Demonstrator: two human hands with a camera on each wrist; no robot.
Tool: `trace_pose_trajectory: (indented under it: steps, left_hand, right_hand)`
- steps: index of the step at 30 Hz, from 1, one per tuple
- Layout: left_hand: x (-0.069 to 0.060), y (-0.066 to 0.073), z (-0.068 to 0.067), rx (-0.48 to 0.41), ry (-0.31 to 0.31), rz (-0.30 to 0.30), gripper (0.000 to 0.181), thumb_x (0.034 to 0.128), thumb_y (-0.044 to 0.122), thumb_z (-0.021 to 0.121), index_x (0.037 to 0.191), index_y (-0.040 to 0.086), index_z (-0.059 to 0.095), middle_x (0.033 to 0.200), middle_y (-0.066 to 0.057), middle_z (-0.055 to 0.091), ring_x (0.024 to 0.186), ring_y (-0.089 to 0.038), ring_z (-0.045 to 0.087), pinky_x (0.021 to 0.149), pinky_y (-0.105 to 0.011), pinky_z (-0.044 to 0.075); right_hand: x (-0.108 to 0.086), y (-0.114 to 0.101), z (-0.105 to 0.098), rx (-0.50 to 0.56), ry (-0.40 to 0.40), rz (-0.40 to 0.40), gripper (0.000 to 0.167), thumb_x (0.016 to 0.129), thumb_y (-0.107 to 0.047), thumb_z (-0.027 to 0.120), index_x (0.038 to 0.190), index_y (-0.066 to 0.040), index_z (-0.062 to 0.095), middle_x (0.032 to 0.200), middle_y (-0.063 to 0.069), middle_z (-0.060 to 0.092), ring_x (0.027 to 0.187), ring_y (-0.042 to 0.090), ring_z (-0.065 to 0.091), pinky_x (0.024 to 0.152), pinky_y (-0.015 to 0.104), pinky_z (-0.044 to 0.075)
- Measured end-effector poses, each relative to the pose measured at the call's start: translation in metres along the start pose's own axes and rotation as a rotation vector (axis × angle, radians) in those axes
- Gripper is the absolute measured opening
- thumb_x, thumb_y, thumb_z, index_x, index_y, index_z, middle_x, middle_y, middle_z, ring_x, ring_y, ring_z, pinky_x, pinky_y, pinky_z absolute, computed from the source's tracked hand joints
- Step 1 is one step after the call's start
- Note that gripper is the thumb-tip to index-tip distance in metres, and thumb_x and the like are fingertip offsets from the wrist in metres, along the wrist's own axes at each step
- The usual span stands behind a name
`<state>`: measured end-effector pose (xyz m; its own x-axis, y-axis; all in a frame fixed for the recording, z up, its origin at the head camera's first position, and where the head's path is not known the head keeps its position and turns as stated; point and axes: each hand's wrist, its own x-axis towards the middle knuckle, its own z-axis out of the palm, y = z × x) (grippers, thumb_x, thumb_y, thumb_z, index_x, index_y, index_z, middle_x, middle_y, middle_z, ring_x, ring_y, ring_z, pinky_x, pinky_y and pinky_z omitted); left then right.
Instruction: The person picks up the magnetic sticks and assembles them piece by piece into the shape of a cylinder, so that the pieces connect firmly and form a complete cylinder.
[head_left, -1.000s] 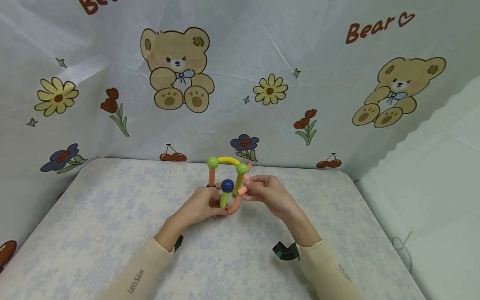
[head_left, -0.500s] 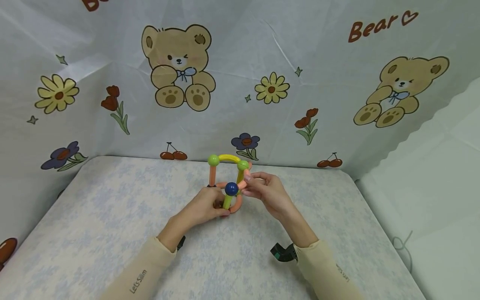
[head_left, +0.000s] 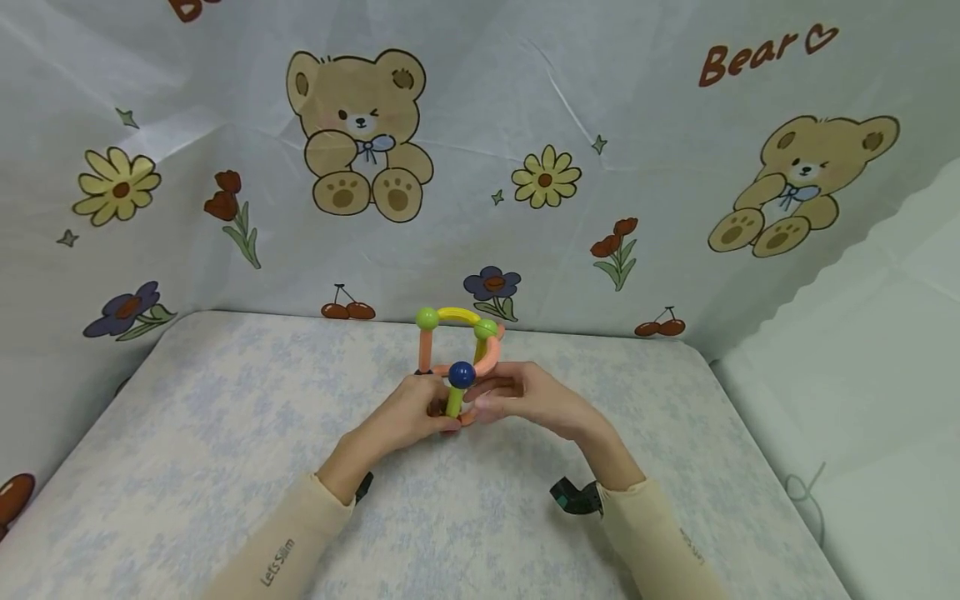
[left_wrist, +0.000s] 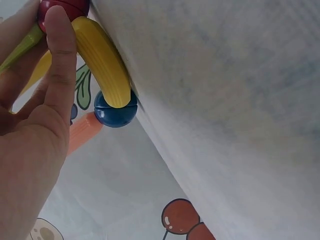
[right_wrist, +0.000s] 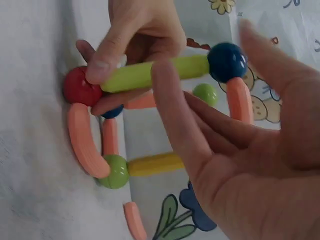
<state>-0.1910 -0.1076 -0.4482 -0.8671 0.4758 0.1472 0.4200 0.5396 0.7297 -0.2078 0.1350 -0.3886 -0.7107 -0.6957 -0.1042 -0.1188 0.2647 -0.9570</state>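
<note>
A magnetic ball-and-stick frame stands on the table, with green balls [head_left: 427, 317] and a curved yellow stick [head_left: 458, 313] along its top. A curved orange stick [head_left: 489, 358] reaches the upper blue ball [head_left: 462, 374], which tops an upright lime stick [right_wrist: 132, 76]. My left hand [head_left: 405, 410] pinches the red ball [right_wrist: 79, 88] at that stick's foot, thumb on the near side. In the left wrist view a yellow curved stick [left_wrist: 102, 60] runs from the red ball to a lower blue ball [left_wrist: 116, 114]. My right hand [head_left: 543, 402] holds nothing, its fingers loosely extended beside the lime stick.
A pale blue patterned cloth [head_left: 225, 433] covers the table. Behind it hangs a printed backdrop [head_left: 480, 242] with bears and flowers. A short orange piece [right_wrist: 134, 221] shows near the frame in the right wrist view. A thin cable [head_left: 806, 492] lies at the right.
My right hand has let go of the curved orange stick and dropped slightly lower, toward the lime stick. That orange stick now meets the upper blue ball. My left hand keeps its hold.
</note>
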Motion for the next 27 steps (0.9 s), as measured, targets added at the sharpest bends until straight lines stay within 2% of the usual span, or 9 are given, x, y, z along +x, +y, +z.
trace_pose_trajectory:
  steps: [5, 8, 11, 13, 15, 19, 22, 24, 27]
  left_hand:
    - [0.000, 0.000, 0.000, 0.046, 0.004, 0.006, 0.009, 0.0891, 0.020, 0.087, 0.091, 0.018, 0.078, 0.078, 0.013, 0.070, 0.070, -0.006, 0.057, 0.064, -0.025, 0.048]
    - [-0.001, -0.002, -0.005, 0.048, -0.024, 0.017, 0.011, 0.0876, 0.019, 0.088, 0.092, 0.018, 0.078, 0.079, 0.011, 0.070, 0.072, -0.006, 0.057, 0.065, -0.024, 0.049]
    - [-0.003, -0.005, -0.017, 0.027, -0.025, -0.009, 0.014, 0.0852, 0.015, 0.090, 0.093, 0.017, 0.079, 0.084, 0.007, 0.071, 0.073, -0.008, 0.059, 0.064, -0.026, 0.050]
    - [-0.005, -0.007, -0.027, 0.012, 0.025, -0.058, 0.014, 0.0853, 0.012, 0.089, 0.095, 0.014, 0.079, 0.086, 0.003, 0.072, 0.074, -0.011, 0.061, 0.064, -0.028, 0.051]
    - [-0.006, -0.010, -0.036, 0.023, 0.118, -0.132, 0.014, 0.0881, 0.012, 0.086, 0.100, 0.011, 0.079, 0.091, -0.001, 0.073, 0.078, -0.015, 0.063, 0.066, -0.030, 0.052]
    - [-0.006, -0.019, -0.043, 0.000, 0.233, -0.262, 0.044, 0.0950, 0.019, 0.081, 0.134, 0.005, 0.066, 0.123, -0.013, 0.072, 0.093, -0.022, 0.064, 0.073, -0.032, 0.051]
    - [-0.005, -0.024, -0.043, -0.066, 0.214, -0.264, 0.066, 0.0971, 0.019, 0.078, 0.154, 0.006, 0.047, 0.146, -0.016, 0.062, 0.100, -0.025, 0.062, 0.076, -0.033, 0.051]
    - [-0.005, -0.026, -0.043, -0.106, 0.195, -0.233, 0.062, 0.0973, 0.017, 0.078, 0.152, 0.008, 0.050, 0.146, -0.015, 0.062, 0.100, -0.025, 0.062, 0.075, -0.034, 0.052]
    - [-0.004, -0.026, -0.041, -0.114, 0.207, -0.184, 0.041, 0.0965, 0.015, 0.079, 0.134, 0.010, 0.064, 0.129, -0.012, 0.070, 0.095, -0.023, 0.064, 0.075, -0.035, 0.053]
  right_hand:
    - [0.009, 0.014, 0.020, -0.236, 0.166, -0.075, 0.038, 0.092, -0.021, 0.084, 0.127, -0.010, 0.071, 0.116, 0.011, 0.076, 0.104, 0.022, 0.074, 0.087, 0.033, 0.060]
    - [0.014, 0.022, 0.034, -0.346, 0.280, -0.137, 0.031, 0.091, -0.017, 0.085, 0.119, -0.009, 0.074, 0.106, 0.006, 0.077, 0.095, 0.020, 0.075, 0.077, 0.028, 0.061]
    - [0.019, 0.026, 0.044, -0.438, 0.336, -0.174, 0.025, 0.089, -0.013, 0.086, 0.111, -0.008, 0.075, 0.098, 0.006, 0.077, 0.088, 0.021, 0.075, 0.071, 0.024, 0.060]
    - [0.022, 0.029, 0.050, -0.500, 0.337, -0.186, 0.021, 0.089, -0.013, 0.086, 0.106, -0.008, 0.075, 0.094, 0.005, 0.077, 0.085, 0.021, 0.075, 0.070, 0.023, 0.059]
    - [0.024, 0.032, 0.054, -0.551, 0.323, -0.185, 0.020, 0.089, -0.014, 0.087, 0.104, -0.009, 0.075, 0.093, 0.003, 0.077, 0.082, 0.018, 0.074, 0.070, 0.023, 0.058]
    - [0.027, 0.034, 0.060, -0.619, 0.307, -0.174, 0.019, 0.089, -0.017, 0.087, 0.102, -0.011, 0.075, 0.091, 0.000, 0.076, 0.079, 0.014, 0.071, 0.072, 0.023, 0.057]
    - [0.028, 0.035, 0.059, -0.641, 0.303, -0.179, 0.022, 0.088, -0.016, 0.087, 0.106, -0.012, 0.075, 0.090, -0.002, 0.075, 0.079, 0.013, 0.071, 0.071, 0.022, 0.056]
    - [0.028, 0.035, 0.057, -0.651, 0.283, -0.191, 0.024, 0.088, -0.016, 0.087, 0.108, -0.012, 0.074, 0.092, -0.004, 0.076, 0.079, 0.013, 0.072, 0.072, 0.022, 0.056]
    - [0.027, 0.034, 0.052, -0.627, 0.242, -0.183, 0.021, 0.089, -0.013, 0.086, 0.107, -0.012, 0.075, 0.091, -0.005, 0.077, 0.080, 0.013, 0.074, 0.072, 0.023, 0.057]
